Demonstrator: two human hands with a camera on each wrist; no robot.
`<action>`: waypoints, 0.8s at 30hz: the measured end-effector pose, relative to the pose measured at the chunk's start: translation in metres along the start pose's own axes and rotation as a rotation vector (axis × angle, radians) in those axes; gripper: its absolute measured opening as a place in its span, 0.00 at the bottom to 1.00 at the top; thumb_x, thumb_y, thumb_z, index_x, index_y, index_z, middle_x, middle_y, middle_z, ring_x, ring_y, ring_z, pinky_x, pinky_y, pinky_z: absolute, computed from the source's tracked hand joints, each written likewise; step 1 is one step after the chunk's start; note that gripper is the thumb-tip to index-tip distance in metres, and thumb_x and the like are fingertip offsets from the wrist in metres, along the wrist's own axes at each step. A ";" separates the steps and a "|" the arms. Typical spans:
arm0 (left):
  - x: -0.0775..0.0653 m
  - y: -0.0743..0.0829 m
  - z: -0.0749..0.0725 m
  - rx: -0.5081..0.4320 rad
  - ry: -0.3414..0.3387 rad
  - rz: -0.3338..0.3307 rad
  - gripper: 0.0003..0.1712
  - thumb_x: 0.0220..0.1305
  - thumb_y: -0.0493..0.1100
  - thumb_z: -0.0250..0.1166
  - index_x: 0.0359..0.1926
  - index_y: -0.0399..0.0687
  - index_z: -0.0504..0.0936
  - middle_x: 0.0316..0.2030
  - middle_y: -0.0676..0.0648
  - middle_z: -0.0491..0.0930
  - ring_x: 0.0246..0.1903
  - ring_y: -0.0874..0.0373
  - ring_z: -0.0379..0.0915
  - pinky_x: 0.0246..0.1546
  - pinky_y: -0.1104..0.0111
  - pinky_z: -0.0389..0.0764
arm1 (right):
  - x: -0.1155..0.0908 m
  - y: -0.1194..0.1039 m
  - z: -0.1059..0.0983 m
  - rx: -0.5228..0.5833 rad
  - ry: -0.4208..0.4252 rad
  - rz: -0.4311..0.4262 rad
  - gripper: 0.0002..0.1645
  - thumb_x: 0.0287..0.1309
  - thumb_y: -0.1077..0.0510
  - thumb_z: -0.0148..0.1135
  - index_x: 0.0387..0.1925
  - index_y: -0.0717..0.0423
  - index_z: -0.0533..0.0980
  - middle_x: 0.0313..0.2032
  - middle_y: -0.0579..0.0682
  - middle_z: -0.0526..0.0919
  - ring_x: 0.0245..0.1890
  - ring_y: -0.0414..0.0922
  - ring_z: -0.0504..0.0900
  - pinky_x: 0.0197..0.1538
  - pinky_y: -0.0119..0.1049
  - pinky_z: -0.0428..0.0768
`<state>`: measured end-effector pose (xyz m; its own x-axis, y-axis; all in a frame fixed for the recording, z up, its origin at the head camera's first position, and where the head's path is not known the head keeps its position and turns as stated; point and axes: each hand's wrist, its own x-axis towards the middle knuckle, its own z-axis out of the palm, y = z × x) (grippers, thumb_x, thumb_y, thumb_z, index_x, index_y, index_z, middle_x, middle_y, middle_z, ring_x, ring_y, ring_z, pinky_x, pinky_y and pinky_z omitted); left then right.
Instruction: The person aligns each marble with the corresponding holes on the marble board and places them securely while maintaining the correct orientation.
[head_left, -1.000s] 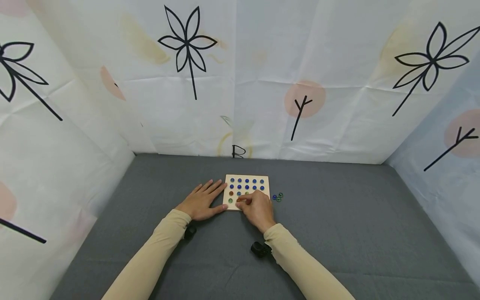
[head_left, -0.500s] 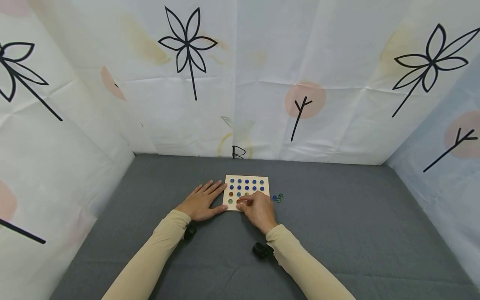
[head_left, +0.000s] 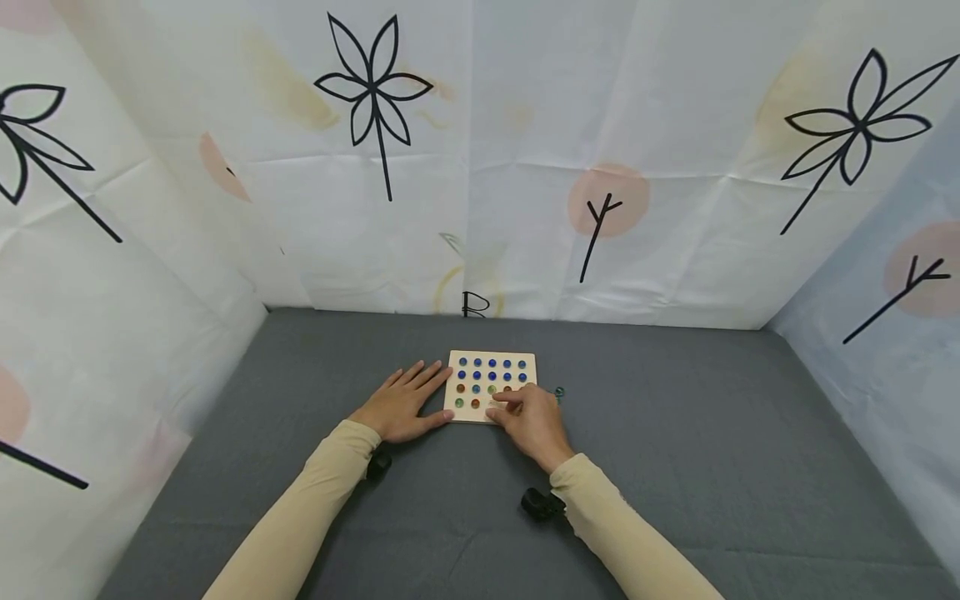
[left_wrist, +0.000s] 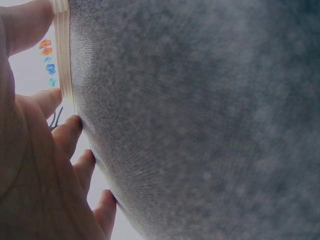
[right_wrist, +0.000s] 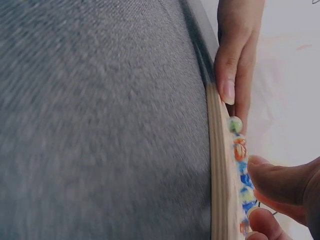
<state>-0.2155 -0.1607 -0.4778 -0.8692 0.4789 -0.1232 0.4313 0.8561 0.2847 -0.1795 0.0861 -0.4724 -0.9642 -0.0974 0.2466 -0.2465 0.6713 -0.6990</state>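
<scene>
A light wooden board [head_left: 483, 414] lies flat on the grey cloth, with rows of glass marbles seated in it. The back two rows are blue; the nearer ones mix orange, blue and green. In the front row, a green marble [head_left: 459, 402] sits at the left beside an orange marble [head_left: 476, 403]. My left hand [head_left: 405, 406] has its fingers spread, fingertips and thumb at the board's left edge. Over the front right part of the board hovers my right hand [head_left: 531, 422], thumb and index finger apart with no marble showing between them; it hides some of the board.
Just right of the board, a few loose marbles [head_left: 559, 392] lie on the grey table cloth [head_left: 675, 433], mostly hidden behind my right hand. White patterned fabric walls [head_left: 525, 250] stand at the back and both sides.
My right hand has let go of the orange marble, which now sits in the front row, and has moved right, covering some loose marbles. My left hand has stayed at the board's edge.
</scene>
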 end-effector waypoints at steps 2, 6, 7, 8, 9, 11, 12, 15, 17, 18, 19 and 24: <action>0.000 0.000 -0.001 0.000 -0.002 -0.001 0.45 0.74 0.67 0.51 0.81 0.53 0.52 0.79 0.44 0.52 0.78 0.42 0.42 0.76 0.44 0.45 | -0.001 0.002 -0.004 0.001 0.006 0.000 0.12 0.53 0.58 0.79 0.40 0.57 0.90 0.27 0.49 0.80 0.23 0.40 0.72 0.26 0.35 0.70; 0.000 0.000 -0.001 -0.002 0.000 0.007 0.45 0.74 0.67 0.51 0.81 0.52 0.52 0.79 0.43 0.52 0.78 0.41 0.42 0.76 0.44 0.45 | -0.003 0.008 -0.010 -0.006 0.013 0.012 0.12 0.53 0.58 0.79 0.41 0.57 0.90 0.27 0.48 0.80 0.23 0.40 0.72 0.26 0.34 0.70; -0.001 0.000 -0.001 -0.003 0.004 0.010 0.45 0.74 0.67 0.51 0.81 0.52 0.53 0.79 0.43 0.52 0.78 0.41 0.43 0.76 0.44 0.45 | -0.004 0.009 -0.012 -0.008 0.015 0.013 0.12 0.54 0.58 0.79 0.41 0.57 0.90 0.27 0.48 0.79 0.24 0.40 0.72 0.26 0.35 0.70; -0.001 -0.001 -0.001 -0.003 0.005 0.013 0.45 0.74 0.67 0.51 0.81 0.52 0.52 0.79 0.43 0.52 0.78 0.41 0.42 0.76 0.44 0.45 | -0.004 0.011 -0.013 -0.010 0.015 0.020 0.12 0.54 0.58 0.78 0.40 0.57 0.90 0.27 0.48 0.79 0.24 0.39 0.72 0.26 0.35 0.70; -0.001 -0.001 0.000 -0.004 0.006 0.015 0.45 0.74 0.67 0.51 0.81 0.52 0.52 0.79 0.43 0.51 0.78 0.41 0.42 0.76 0.44 0.45 | -0.005 0.013 -0.015 -0.012 0.018 0.023 0.11 0.54 0.58 0.78 0.40 0.57 0.90 0.26 0.47 0.78 0.24 0.40 0.72 0.26 0.35 0.70; -0.001 -0.001 -0.001 -0.005 0.009 0.019 0.45 0.74 0.67 0.52 0.81 0.51 0.53 0.79 0.42 0.52 0.78 0.41 0.43 0.76 0.44 0.45 | -0.005 0.015 -0.019 -0.012 0.022 0.022 0.11 0.54 0.59 0.78 0.40 0.57 0.90 0.25 0.47 0.77 0.24 0.40 0.72 0.27 0.35 0.70; -0.001 0.000 -0.001 -0.005 0.008 0.019 0.45 0.74 0.67 0.52 0.81 0.51 0.53 0.79 0.42 0.52 0.78 0.41 0.43 0.76 0.44 0.45 | -0.005 0.017 -0.021 -0.012 0.025 0.021 0.11 0.54 0.59 0.78 0.40 0.57 0.90 0.24 0.47 0.77 0.24 0.40 0.72 0.27 0.35 0.70; -0.001 0.000 -0.001 -0.003 0.003 0.016 0.45 0.74 0.67 0.52 0.81 0.51 0.52 0.79 0.43 0.51 0.78 0.41 0.42 0.76 0.44 0.45 | -0.005 0.020 -0.027 -0.008 0.031 0.016 0.12 0.53 0.59 0.78 0.41 0.57 0.90 0.24 0.46 0.76 0.24 0.41 0.72 0.27 0.36 0.70; -0.001 0.000 -0.002 -0.006 0.002 0.016 0.45 0.74 0.67 0.52 0.81 0.51 0.53 0.79 0.42 0.51 0.78 0.41 0.42 0.76 0.44 0.45 | -0.006 0.022 -0.032 -0.005 0.033 0.016 0.12 0.53 0.60 0.79 0.42 0.56 0.90 0.23 0.46 0.76 0.24 0.41 0.71 0.27 0.36 0.69; -0.001 0.000 -0.002 -0.009 0.002 0.015 0.45 0.74 0.67 0.52 0.81 0.51 0.53 0.79 0.42 0.51 0.78 0.41 0.42 0.76 0.44 0.45 | -0.006 0.023 -0.034 -0.008 0.033 0.018 0.13 0.53 0.60 0.79 0.42 0.56 0.90 0.23 0.45 0.75 0.24 0.41 0.71 0.27 0.36 0.69; -0.001 0.000 -0.001 -0.007 0.006 0.018 0.45 0.74 0.67 0.52 0.81 0.51 0.53 0.79 0.42 0.52 0.78 0.40 0.42 0.76 0.44 0.45 | -0.006 0.025 -0.036 -0.012 0.035 0.016 0.13 0.53 0.60 0.79 0.42 0.56 0.90 0.23 0.45 0.75 0.24 0.41 0.71 0.27 0.36 0.69; 0.001 -0.004 0.004 0.003 0.017 0.017 0.46 0.74 0.70 0.50 0.82 0.53 0.52 0.79 0.44 0.51 0.78 0.42 0.42 0.76 0.45 0.45 | -0.007 0.033 -0.043 -0.053 0.050 0.018 0.14 0.53 0.59 0.79 0.42 0.58 0.89 0.24 0.46 0.77 0.25 0.42 0.73 0.27 0.35 0.70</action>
<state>-0.2174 -0.1627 -0.4829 -0.8657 0.4900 -0.1020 0.4468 0.8485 0.2836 -0.1770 0.1408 -0.4680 -0.9620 -0.0495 0.2685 -0.2229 0.7105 -0.6674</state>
